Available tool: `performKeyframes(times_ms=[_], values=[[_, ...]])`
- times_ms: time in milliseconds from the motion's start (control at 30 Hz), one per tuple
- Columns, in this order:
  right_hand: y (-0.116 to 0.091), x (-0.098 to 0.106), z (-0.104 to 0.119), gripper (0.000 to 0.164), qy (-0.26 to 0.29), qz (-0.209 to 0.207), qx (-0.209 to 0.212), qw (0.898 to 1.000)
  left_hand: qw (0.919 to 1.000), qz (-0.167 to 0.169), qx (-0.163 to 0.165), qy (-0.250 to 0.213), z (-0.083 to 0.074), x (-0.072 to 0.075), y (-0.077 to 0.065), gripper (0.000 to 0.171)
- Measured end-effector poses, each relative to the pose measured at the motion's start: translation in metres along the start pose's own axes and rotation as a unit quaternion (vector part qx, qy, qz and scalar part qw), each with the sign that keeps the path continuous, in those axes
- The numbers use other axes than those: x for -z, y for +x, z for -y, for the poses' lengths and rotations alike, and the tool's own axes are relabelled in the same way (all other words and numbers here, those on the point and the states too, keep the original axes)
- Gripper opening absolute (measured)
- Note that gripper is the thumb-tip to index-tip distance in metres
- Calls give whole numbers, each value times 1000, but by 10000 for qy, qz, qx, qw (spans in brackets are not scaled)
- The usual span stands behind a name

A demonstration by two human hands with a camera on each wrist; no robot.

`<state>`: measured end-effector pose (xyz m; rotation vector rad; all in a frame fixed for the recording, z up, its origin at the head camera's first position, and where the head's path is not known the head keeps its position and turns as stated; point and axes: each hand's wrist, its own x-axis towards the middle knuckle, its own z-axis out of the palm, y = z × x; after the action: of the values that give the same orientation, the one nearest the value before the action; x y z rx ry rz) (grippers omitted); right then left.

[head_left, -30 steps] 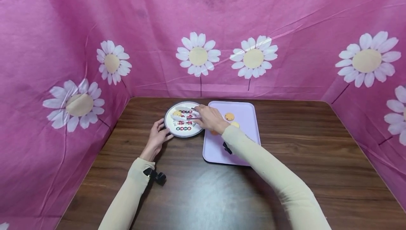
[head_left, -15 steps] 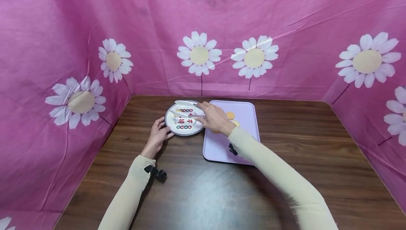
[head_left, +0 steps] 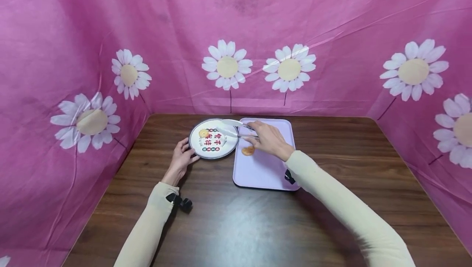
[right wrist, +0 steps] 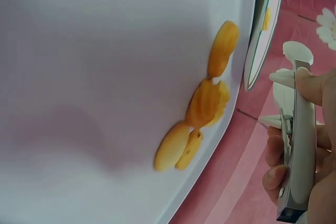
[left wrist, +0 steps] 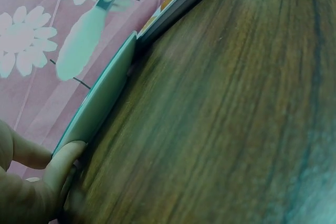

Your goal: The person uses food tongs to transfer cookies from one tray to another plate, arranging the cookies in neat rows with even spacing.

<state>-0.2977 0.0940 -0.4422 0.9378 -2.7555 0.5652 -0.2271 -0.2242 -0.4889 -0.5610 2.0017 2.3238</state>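
My left hand (head_left: 181, 158) grips the left rim of a round white plate (head_left: 225, 149) printed with red characters. On the plate's left part lies a pale yellow biscuit (head_left: 204, 133). My right hand (head_left: 272, 139) holds tongs (right wrist: 303, 156) with broad white ends, spread apart and with nothing between them. Those ends reach over the plate's right side, while the hand is over the lilac tray (head_left: 254, 177). Several biscuits lie on the tray: one brownish biscuit (head_left: 248, 150) shows below the hand, and a row including a ridged biscuit (right wrist: 205, 103) shows in the right wrist view.
Plate and tray stand side by side near the back of the dark wooden table (head_left: 228, 218). Behind the table hangs a pink cloth (head_left: 177, 74) with large white daisies, which also closes off both sides.
The tongs have come off the yellow biscuit, which stays on the plate. My right hand has moved right with them, their ends spreading wider. My left hand keeps its hold on the rim.
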Motion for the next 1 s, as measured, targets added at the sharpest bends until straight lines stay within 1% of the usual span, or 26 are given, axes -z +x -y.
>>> performKeyframes(times_ms=[100,333,533,733,1000], values=[[-10,3,-7,52,14,-8,10,10000,10000,-8,39,-3,1,1,-1,68],[-31,16,-21,53,-168,-5,-51,9998,10000,59,5,-18,1,0,0,67],[-51,26,-30,54,-299,108,-197,9993,10000,31,15,-69,2,0,-2,68],[-71,32,-36,56,-480,131,-297,9983,9999,53,25,-109,4,0,-2,69],[-91,35,-43,54,-520,123,-354,9979,9999,79,13,-73,3,0,0,70]])
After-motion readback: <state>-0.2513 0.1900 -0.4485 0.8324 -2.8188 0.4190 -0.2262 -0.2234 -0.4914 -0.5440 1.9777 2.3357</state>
